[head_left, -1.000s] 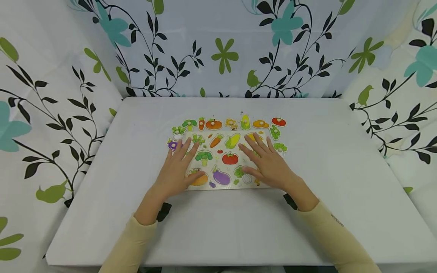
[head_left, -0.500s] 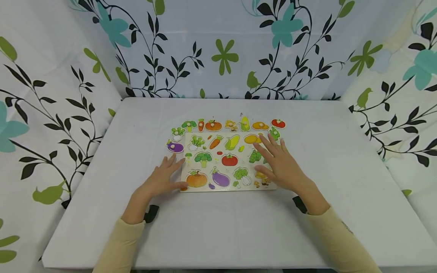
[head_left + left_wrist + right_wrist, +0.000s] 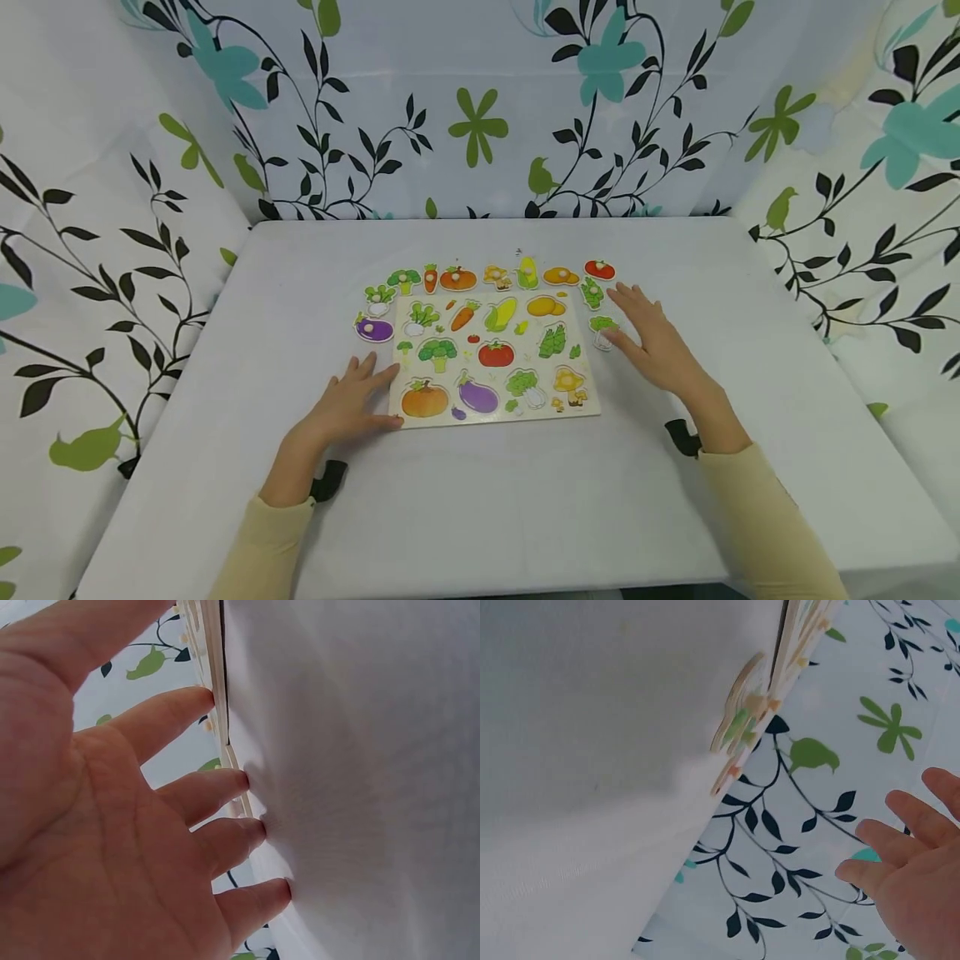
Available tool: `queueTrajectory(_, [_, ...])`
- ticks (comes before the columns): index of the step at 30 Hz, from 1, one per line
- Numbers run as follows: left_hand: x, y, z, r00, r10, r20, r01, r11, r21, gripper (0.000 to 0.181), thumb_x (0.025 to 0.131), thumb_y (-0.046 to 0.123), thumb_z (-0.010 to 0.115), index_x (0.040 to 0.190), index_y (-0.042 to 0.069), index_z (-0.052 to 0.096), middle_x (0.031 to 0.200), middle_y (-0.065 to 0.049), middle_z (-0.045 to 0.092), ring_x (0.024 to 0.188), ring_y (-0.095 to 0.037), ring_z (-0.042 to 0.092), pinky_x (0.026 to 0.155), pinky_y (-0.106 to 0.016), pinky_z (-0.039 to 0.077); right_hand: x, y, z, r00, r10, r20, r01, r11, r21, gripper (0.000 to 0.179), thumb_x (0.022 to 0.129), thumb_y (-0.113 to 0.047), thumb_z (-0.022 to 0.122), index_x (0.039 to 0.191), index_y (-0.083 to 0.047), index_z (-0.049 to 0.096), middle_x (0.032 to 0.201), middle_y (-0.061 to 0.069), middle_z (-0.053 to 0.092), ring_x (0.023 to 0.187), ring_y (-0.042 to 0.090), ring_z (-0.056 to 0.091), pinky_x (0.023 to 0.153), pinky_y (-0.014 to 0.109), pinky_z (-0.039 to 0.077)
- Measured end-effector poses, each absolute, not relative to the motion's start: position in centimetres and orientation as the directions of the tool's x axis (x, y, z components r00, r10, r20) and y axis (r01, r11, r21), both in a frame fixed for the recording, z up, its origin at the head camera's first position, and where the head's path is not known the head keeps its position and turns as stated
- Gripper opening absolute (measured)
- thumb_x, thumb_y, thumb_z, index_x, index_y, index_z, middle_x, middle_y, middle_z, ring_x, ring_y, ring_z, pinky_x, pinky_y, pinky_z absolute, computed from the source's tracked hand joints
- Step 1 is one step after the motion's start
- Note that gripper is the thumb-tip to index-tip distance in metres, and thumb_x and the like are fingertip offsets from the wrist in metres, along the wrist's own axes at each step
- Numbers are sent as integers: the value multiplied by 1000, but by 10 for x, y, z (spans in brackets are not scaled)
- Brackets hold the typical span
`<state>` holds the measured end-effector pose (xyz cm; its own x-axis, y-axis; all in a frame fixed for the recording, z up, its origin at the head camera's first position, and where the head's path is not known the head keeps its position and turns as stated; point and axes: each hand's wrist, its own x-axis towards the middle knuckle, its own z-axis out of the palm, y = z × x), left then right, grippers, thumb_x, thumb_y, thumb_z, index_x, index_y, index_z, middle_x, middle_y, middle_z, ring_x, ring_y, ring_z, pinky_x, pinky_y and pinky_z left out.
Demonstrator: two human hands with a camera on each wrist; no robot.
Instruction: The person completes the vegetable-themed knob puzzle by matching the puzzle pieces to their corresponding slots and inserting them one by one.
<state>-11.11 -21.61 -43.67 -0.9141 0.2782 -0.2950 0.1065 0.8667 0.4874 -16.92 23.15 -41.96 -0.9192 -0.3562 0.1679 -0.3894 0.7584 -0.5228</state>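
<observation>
A flat vegetable puzzle board point(image 3: 534, 357) lies on the white table, with vegetable pictures in its spaces. My left hand point(image 3: 341, 406) is at its left edge, fingers spread; in the left wrist view, the index finger point(image 3: 169, 716) touches the board's side and other fingertips meet the tablecloth. My right hand point(image 3: 660, 346) is held beyond the right edge, fingers extended and holding nothing. Nearest it are a cabbage piece point(image 3: 602, 325), partly covered by the thumb, and an asparagus piece point(image 3: 592, 293). An eggplant piece point(image 3: 373, 329) lies left of the board.
Loose puzzle pieces line the board's far side, including a broccoli point(image 3: 404, 279), a pumpkin point(image 3: 457, 279), a corn point(image 3: 527, 273) and a tomato point(image 3: 600, 269). Leaf-patterned cloth point(image 3: 480, 50) hangs behind and beside the white table point(image 3: 480, 508).
Both hands have moved off the board's face: the left to its left edge, the right outward past the right edge. The board's pictures are now uncovered. The loose pieces look unmoved.
</observation>
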Motion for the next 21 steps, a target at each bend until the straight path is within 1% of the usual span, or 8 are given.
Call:
queueTrajectory(3, [-109, -218, -437, -918, 272, -290, 100, 864, 493, 87, 79, 39, 79, 149, 8, 39, 160, -29, 12, 145, -54, 4, 112, -74, 6, -182, 239, -420, -933, -309, 183, -359, 779, -515, 58, 96, -21, 63, 147, -4, 41, 144, 24, 47, 133, 43, 42, 108, 62, 35])
queueTrajectory(5, [-108, -220, -438, -919, 268, -289, 94, 861, 501, 87, 79, 39, 79, 150, 9, 39, 160, -28, 12, 146, -54, 3, 112, -74, 5, -190, 242, -421, -945, -289, 151, -325, 799, -506, 52, 93, -16, 66, 140, -2, 50, 126, 24, 59, 114, 41, 54, 93, 55, 47])
queueTrajectory(6, [-108, -220, -439, -919, 269, -287, 94, 859, 504, 87, 79, 39, 79, 150, 9, 39, 160, -28, 12, 146, -54, 3, 112, -74, 4, -194, 243, -421, -951, -283, 120, -304, 806, -507, 48, 92, -14, 67, 136, -1, 53, 116, 23, 63, 104, 38, 57, 85, 50, 49])
queueTrajectory(8, [-108, -220, -440, -920, 269, -285, 93, 857, 507, 87, 78, 40, 79, 150, 9, 39, 160, -28, 12, 146, -54, 3, 112, -74, 4, -201, 244, -424, -959, -280, 32, -256, 819, -514, 42, 91, -12, 67, 130, 0, 59, 101, 20, 65, 89, 32, 56, 72, 39, 48])
queueTrajectory(11, [-107, -221, -441, -921, 265, -284, 90, 856, 510, 87, 78, 40, 79, 150, 10, 39, 160, -28, 12, 146, -54, 3, 112, -73, 4, -213, 244, -429, -953, -281, -112, -182, 828, -530, 36, 90, -11, 67, 124, -1, 62, 92, 15, 63, 78, 25, 52, 64, 30, 43])
queueTrajectory(13, [-107, -220, -441, -923, 262, -282, 88, 856, 509, 87, 78, 40, 79, 150, 10, 39, 160, -28, 13, 146, -54, 3, 112, -73, 4, -219, 243, -432, -939, -293, -179, -157, 831, -534, 35, 89, -10, 68, 123, -1, 62, 91, 14, 62, 77, 23, 52, 63, 28, 43])
queueTrajectory(16, [-107, -220, -441, -924, 261, -279, 89, 857, 508, 86, 78, 39, 79, 149, 10, 40, 160, -28, 14, 146, -54, 4, 112, -74, 4, -227, 241, -436, -918, -309, -248, -133, 830, -542, 36, 88, -10, 69, 121, -1, 61, 93, 15, 62, 80, 24, 53, 68, 30, 43])
queueTrajectory(21, [-109, -219, -441, -923, 265, -281, 90, 855, 511, 86, 78, 39, 79, 149, 11, 40, 160, -27, 14, 146, -53, 3, 112, -73, 4, -233, 241, -442, -913, -291, -287, -96, 835, -542, 32, 87, -10, 70, 117, -3, 62, 91, 12, 59, 82, 23, 52, 68, 30, 42])
